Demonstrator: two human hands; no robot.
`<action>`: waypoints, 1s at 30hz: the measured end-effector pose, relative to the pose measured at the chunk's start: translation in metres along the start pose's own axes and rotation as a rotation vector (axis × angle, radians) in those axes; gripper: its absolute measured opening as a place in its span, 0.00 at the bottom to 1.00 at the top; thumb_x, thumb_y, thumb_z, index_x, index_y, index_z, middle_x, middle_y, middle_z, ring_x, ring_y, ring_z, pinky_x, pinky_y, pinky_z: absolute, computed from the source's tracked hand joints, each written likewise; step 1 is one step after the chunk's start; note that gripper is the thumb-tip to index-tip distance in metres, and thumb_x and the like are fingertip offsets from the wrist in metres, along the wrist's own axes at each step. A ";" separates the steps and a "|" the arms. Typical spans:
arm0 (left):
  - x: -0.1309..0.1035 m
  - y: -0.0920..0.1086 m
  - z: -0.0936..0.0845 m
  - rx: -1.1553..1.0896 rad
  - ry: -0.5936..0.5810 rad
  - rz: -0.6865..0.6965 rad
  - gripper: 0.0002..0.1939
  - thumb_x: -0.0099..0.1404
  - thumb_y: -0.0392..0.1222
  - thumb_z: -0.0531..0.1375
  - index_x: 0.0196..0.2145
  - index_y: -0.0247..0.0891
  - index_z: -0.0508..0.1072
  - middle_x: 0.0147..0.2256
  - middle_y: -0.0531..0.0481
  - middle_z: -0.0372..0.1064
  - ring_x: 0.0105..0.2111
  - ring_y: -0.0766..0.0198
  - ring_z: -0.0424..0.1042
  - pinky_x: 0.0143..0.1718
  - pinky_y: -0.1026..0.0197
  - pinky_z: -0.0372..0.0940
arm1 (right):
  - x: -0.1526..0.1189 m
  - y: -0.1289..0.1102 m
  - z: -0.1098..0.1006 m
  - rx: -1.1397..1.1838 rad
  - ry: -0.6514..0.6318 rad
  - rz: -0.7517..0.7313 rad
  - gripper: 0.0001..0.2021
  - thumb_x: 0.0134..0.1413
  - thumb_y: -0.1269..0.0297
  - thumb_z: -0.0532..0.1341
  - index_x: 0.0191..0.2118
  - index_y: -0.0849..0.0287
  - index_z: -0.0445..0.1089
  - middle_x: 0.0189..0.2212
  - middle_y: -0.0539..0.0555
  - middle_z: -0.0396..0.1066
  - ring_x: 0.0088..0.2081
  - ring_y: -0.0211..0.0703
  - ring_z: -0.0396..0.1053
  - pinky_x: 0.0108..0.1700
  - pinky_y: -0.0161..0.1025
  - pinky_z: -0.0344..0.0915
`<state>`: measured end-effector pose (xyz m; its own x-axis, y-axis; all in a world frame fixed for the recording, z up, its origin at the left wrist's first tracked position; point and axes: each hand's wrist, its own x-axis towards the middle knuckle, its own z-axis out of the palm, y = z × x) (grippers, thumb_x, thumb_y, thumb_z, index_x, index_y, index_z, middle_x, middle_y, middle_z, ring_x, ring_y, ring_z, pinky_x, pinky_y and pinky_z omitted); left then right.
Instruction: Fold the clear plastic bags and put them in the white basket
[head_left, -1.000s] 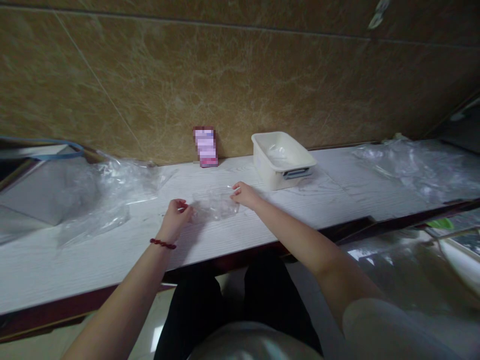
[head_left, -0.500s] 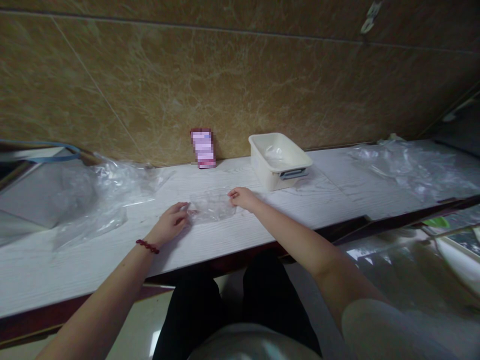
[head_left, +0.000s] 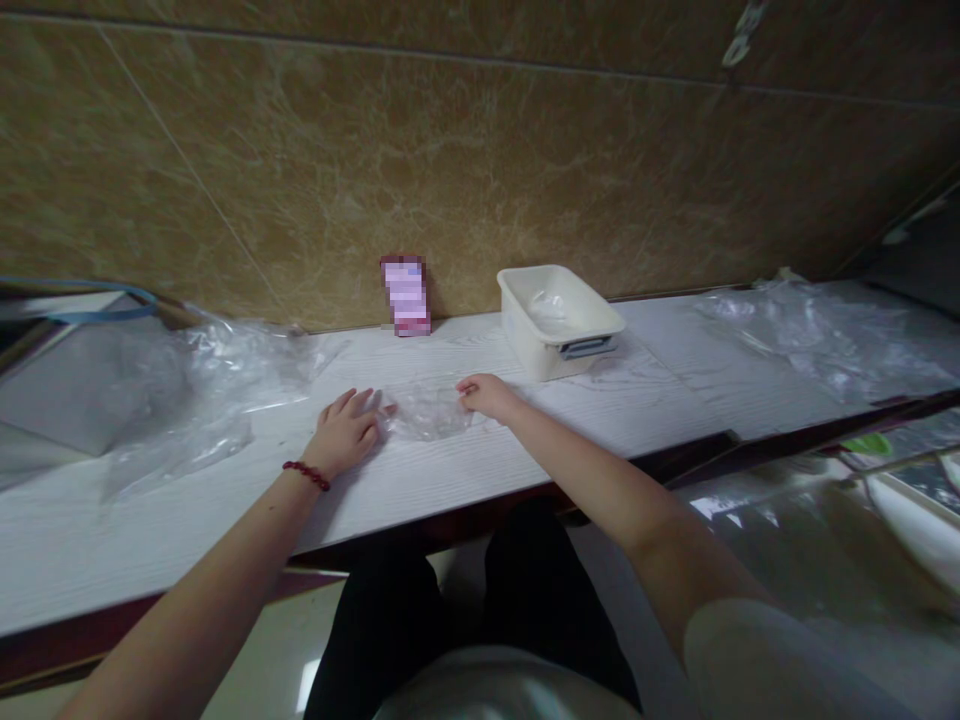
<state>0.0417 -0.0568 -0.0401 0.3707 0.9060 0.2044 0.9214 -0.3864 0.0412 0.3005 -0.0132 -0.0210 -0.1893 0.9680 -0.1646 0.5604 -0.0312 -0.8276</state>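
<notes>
A small clear plastic bag (head_left: 427, 412) lies on the white wood-grain table (head_left: 435, 480) between my two hands. My right hand (head_left: 487, 396) pinches the bag's right end between thumb and fingers. At the bag's left end, my left hand (head_left: 346, 432) rests with its fingers spread, the index fingertip by the edge of the plastic. A red bead bracelet (head_left: 306, 474) circles my left wrist. Whatever the bag may contain cannot be made out.
A cream plastic bin (head_left: 525, 335) with clear plastic inside stands behind my right hand. A phone (head_left: 406, 296) leans on the tiled wall. Larger clear plastic bags lie at left (head_left: 240, 365) and right (head_left: 832, 335). A grey-white box (head_left: 67, 385) stands far left.
My left hand has shifted slightly right and its fingers have spread from a loose curl. The bag's left end has gathered a little rightward. My right hand stays in place.
</notes>
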 end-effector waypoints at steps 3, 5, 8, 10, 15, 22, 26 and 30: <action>0.001 -0.002 0.003 -0.044 0.042 0.013 0.19 0.57 0.41 0.47 0.45 0.49 0.67 0.52 0.51 0.57 0.54 0.53 0.51 0.51 0.47 0.49 | -0.001 -0.002 -0.001 -0.013 0.002 -0.003 0.15 0.39 0.75 0.59 0.39 0.64 0.68 0.32 0.53 0.69 0.26 0.32 0.65 0.25 0.26 0.60; 0.002 -0.005 0.002 -0.117 0.067 -0.001 0.20 0.57 0.41 0.46 0.44 0.43 0.68 0.49 0.48 0.60 0.52 0.56 0.54 0.51 0.50 0.50 | 0.000 -0.002 0.000 -0.018 0.004 -0.002 0.15 0.39 0.75 0.59 0.38 0.64 0.68 0.31 0.52 0.69 0.26 0.31 0.65 0.25 0.26 0.60; 0.000 -0.004 -0.005 -0.258 0.116 -0.179 0.21 0.58 0.43 0.43 0.42 0.35 0.68 0.43 0.43 0.65 0.46 0.58 0.61 0.48 0.53 0.55 | 0.000 -0.002 0.001 0.015 -0.003 0.015 0.14 0.40 0.75 0.59 0.38 0.64 0.67 0.31 0.52 0.68 0.24 0.29 0.64 0.25 0.26 0.60; -0.003 0.004 -0.013 -0.375 0.111 -0.341 0.22 0.58 0.48 0.44 0.42 0.33 0.66 0.39 0.42 0.67 0.40 0.58 0.65 0.43 0.55 0.60 | 0.000 -0.001 0.002 0.053 -0.006 0.027 0.14 0.41 0.74 0.59 0.38 0.64 0.67 0.33 0.52 0.68 0.22 0.27 0.63 0.24 0.26 0.61; -0.009 0.029 -0.024 -0.802 0.078 -0.571 0.28 0.51 0.52 0.55 0.47 0.36 0.57 0.37 0.45 0.67 0.28 0.65 0.68 0.27 0.63 0.63 | -0.005 0.002 0.004 0.106 0.011 0.003 0.15 0.41 0.71 0.61 0.40 0.62 0.65 0.35 0.52 0.66 0.21 0.25 0.61 0.23 0.25 0.60; -0.006 0.037 -0.020 -1.149 0.044 -0.782 0.29 0.47 0.45 0.61 0.45 0.37 0.56 0.32 0.45 0.68 0.22 0.69 0.68 0.16 0.70 0.56 | -0.016 -0.004 0.002 0.090 -0.048 0.046 0.14 0.43 0.72 0.60 0.40 0.61 0.63 0.33 0.51 0.66 0.17 0.24 0.60 0.19 0.23 0.57; -0.009 0.036 -0.019 -1.122 -0.025 -0.775 0.23 0.48 0.44 0.59 0.42 0.38 0.59 0.26 0.50 0.68 0.22 0.67 0.69 0.18 0.68 0.59 | -0.016 -0.005 0.003 0.084 -0.075 0.058 0.13 0.42 0.75 0.58 0.38 0.62 0.65 0.30 0.51 0.67 0.18 0.25 0.61 0.20 0.24 0.58; -0.009 0.032 -0.017 -0.929 -0.047 -0.710 0.17 0.49 0.43 0.55 0.39 0.39 0.62 0.20 0.54 0.67 0.19 0.67 0.66 0.17 0.68 0.56 | -0.012 -0.001 0.007 0.034 -0.057 0.019 0.13 0.41 0.75 0.59 0.38 0.64 0.67 0.29 0.51 0.68 0.18 0.27 0.61 0.21 0.25 0.58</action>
<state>0.0660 -0.0805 -0.0240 -0.1716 0.9672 -0.1874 0.4909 0.2489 0.8349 0.2967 -0.0264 -0.0221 -0.2247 0.9516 -0.2098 0.5369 -0.0588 -0.8416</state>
